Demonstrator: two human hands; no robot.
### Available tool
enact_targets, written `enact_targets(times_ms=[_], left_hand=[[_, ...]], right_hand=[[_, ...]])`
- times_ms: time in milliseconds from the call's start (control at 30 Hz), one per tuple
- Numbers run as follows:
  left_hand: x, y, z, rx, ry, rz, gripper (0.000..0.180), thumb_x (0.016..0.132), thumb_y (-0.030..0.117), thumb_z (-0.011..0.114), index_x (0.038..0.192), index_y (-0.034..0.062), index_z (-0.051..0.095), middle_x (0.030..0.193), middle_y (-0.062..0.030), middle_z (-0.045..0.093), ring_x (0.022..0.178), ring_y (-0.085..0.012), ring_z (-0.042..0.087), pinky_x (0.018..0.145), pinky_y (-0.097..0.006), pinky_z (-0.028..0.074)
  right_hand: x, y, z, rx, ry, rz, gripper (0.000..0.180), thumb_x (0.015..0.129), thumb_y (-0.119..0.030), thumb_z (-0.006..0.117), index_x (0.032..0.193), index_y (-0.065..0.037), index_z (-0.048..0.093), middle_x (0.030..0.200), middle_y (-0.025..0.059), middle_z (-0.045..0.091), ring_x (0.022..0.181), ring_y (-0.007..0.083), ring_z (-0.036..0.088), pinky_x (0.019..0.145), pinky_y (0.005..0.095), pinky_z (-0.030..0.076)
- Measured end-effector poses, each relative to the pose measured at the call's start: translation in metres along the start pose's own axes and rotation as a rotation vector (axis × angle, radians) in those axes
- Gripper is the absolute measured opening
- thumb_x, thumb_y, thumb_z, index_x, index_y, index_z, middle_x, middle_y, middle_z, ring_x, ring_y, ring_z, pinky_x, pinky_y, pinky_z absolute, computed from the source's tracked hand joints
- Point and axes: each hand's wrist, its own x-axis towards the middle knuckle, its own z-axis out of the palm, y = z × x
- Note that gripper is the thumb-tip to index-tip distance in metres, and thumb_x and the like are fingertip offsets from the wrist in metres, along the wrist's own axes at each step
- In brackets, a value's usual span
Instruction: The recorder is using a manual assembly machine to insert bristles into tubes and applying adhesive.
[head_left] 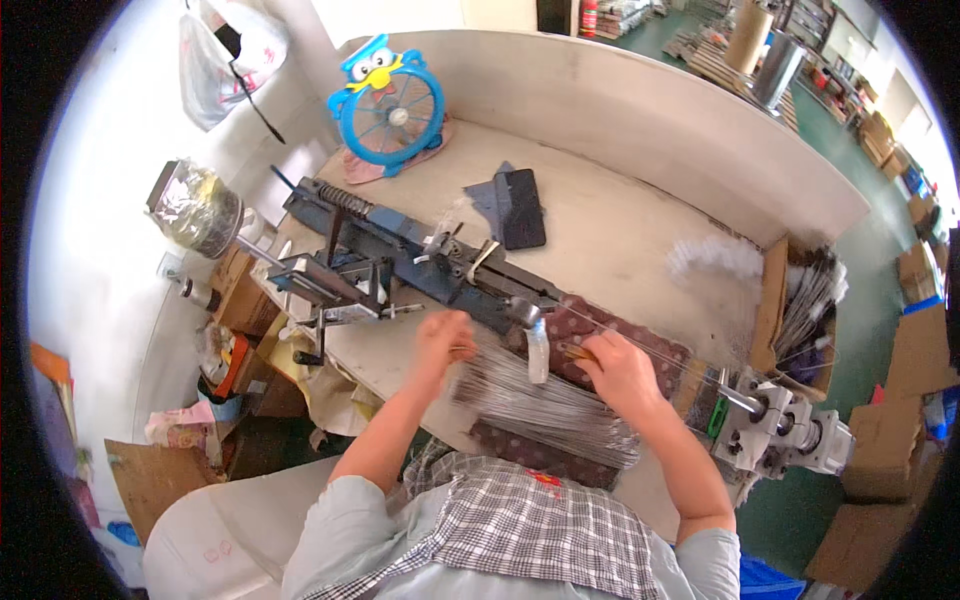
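Observation:
A bundle of thin grey metal wires lies on a dark dotted cloth in front of me. My left hand is closed just above the bundle's left end; whatever its fingers hold is hidden. Over the right part of the bundle, my right hand is closed in a pinch, with something small and brownish at its fingertips that is too small to name. Between the hands, a whitish translucent tube-like piece hangs from the end of a long blue metal machine.
A clamp-like metal unit stands at the table's right end, with a thin rod or wire running toward it. Behind the machine lie a black phone and a blue cartoon fan. A crank handle juts out left. A cardboard box holds more wires.

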Motion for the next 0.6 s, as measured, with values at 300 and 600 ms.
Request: enact_targets(times_ms=[300, 600], left_hand=[[0.013, 0.015, -0.091, -0.474, 0.137, -0.172, 0.025, 0.083, 0.034, 0.068, 0.092, 0.0110, 0.063, 0.076, 0.0017, 0.060, 0.068, -0.0108, 0.058, 0.061, -0.027, 0.047], [0.019, -0.004, -0.074, -0.573, 0.233, -0.135, 0.017, 0.083, 0.023, 0.067, 0.091, 0.0080, 0.063, 0.075, -0.0004, 0.061, 0.065, -0.0103, 0.055, 0.059, -0.024, 0.044]], right_hand=[[0.007, -0.020, -0.013, 0.152, -0.098, -0.002, 0.020, 0.081, -0.005, 0.062, 0.101, -0.003, 0.061, 0.092, 0.0150, 0.060, 0.082, 0.0353, 0.060, 0.070, 0.0403, 0.050], [-0.001, -0.037, -0.054, 0.137, 0.009, -0.034, 0.026, 0.076, 0.003, 0.063, 0.101, -0.001, 0.062, 0.091, 0.0161, 0.062, 0.082, 0.0330, 0.062, 0.070, 0.0380, 0.050]])
